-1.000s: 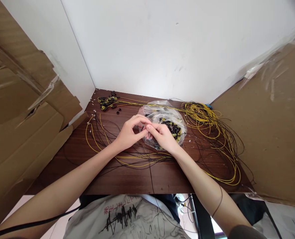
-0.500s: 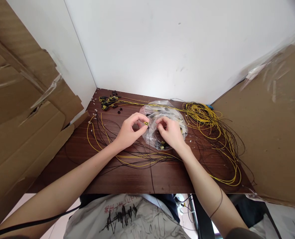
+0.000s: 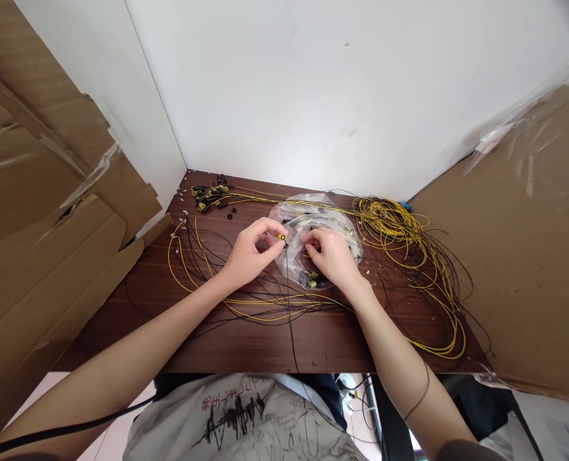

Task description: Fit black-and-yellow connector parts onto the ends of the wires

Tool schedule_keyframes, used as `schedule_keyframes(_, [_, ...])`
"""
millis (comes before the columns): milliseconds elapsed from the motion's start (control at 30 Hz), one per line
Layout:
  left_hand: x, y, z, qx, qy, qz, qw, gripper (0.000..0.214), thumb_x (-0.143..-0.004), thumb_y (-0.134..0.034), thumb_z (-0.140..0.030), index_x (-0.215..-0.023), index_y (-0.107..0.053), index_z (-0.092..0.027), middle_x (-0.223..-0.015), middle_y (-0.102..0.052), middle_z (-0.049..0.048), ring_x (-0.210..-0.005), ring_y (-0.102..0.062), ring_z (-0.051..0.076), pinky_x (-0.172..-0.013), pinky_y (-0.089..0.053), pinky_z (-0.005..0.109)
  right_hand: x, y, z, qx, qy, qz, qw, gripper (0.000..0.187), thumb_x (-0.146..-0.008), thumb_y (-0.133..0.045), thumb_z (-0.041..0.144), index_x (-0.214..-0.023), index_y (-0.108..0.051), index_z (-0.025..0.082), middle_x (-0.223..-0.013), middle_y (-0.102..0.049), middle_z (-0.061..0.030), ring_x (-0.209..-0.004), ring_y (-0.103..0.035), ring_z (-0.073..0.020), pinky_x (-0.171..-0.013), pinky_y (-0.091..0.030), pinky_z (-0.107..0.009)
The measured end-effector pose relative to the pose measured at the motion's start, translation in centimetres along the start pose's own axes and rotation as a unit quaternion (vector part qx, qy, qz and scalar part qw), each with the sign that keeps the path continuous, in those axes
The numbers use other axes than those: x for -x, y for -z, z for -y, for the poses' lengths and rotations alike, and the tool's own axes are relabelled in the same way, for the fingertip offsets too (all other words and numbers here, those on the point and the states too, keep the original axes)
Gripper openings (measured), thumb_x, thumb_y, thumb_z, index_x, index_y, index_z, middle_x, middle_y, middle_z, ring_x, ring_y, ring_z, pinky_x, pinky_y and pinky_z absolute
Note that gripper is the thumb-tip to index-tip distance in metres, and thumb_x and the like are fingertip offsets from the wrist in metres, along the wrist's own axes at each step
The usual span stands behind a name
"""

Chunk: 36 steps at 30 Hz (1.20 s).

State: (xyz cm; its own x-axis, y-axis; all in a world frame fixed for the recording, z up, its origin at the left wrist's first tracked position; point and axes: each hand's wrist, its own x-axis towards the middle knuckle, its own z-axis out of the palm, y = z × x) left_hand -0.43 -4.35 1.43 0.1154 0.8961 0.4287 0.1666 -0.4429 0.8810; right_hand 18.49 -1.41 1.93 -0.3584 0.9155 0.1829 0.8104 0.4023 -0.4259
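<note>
Your hands were meeting at the fingertips a second ago; now they stand apart, barely shifted over the last half second. That leaves the small yellow-and-black piece (image 3: 282, 237) with your left grip (image 3: 253, 251) alone, pinched at the tips of thumb and forefinger with its round end showing. A thin black wire (image 3: 289, 288) runs down from just below that grip, past the near edge of the worktop (image 3: 246, 352); whether it joins the piece is too small to tell. Your right grip (image 3: 330, 251) is loosely curled, thumb and forefinger parted, with nothing visible between them, so it seems free for work. It hangs over the clear plastic bag (image 3: 291, 266), with yellow-and-black parts (image 3: 313, 280) showing just nearer you. Beyond and right of it lies the yellow cable coil (image 3: 385, 221).
</note>
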Motion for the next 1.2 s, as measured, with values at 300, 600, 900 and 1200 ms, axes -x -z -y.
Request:
schedule_keyframes(300, [0.0, 0.0, -0.2, -0.002, 0.007, -0.002, 1.0, 0.008, -0.078, -0.059, -0.018, -0.085, -0.061, -0.016, -0.093, -0.064, 0.0065, -0.091, -0.06, 0.018, -0.072, -0.051, 0.028, 0.0, -0.2, -0.2, 0.018, 0.002, -0.022, 1.0, 0.024, -0.077, -0.049, 0.007, -0.089, -0.067, 0.016, -0.089, -0.065, -0.0073, -0.075, -0.059, -0.0179, -0.074, -0.044, -0.03])
schedule_keyframes(600, [0.0, 0.0, -0.2, -0.002, 0.01, -0.001, 1.0, 0.008, -0.078, -0.058, -0.017, -0.086, -0.061, -0.016, -0.093, -0.064, 0.0068, -0.092, -0.059, 0.018, -0.071, -0.051, 0.028, 0.1, 0.0, -0.1, 0.055, -0.022, -0.036, 0.998, 0.027, -0.077, -0.045, 0.005, -0.09, -0.067, 0.015, -0.092, -0.065, -0.0095, -0.085, -0.06, -0.0229, -0.079, -0.045, -0.033])
schedule_keyframes(900, [0.1, 0.0, -0.2, -0.004, 0.014, -0.005, 1.0, 0.009, -0.078, -0.059, -0.018, -0.086, -0.062, -0.017, -0.093, -0.065, 0.0066, -0.089, -0.06, 0.018, -0.071, -0.051, 0.028, 0.1, 0.1, 0.2, 0.022, -0.002, -0.092, 0.995, 0.024, -0.08, -0.046, 0.008, -0.086, -0.067, 0.017, -0.088, -0.063, -0.008, -0.076, -0.058, -0.02, -0.073, -0.044, -0.032])
schedule_keyframes(1200, [0.2, -0.1, 0.5, -0.047, 0.033, -0.011, 0.998, 0.013, -0.076, -0.064, -0.025, -0.087, -0.067, -0.017, -0.08, -0.065, 0.0035, -0.067, -0.056, 0.013, -0.062, -0.047, 0.026, 0.3, 0.6, 2.2, -0.22, 0.124, -0.123, 0.96, 0.011, -0.085, -0.052, 0.017, -0.085, -0.063, 0.02, -0.087, -0.062, -0.0041, -0.077, -0.058, -0.0151, -0.072, -0.048, -0.029])
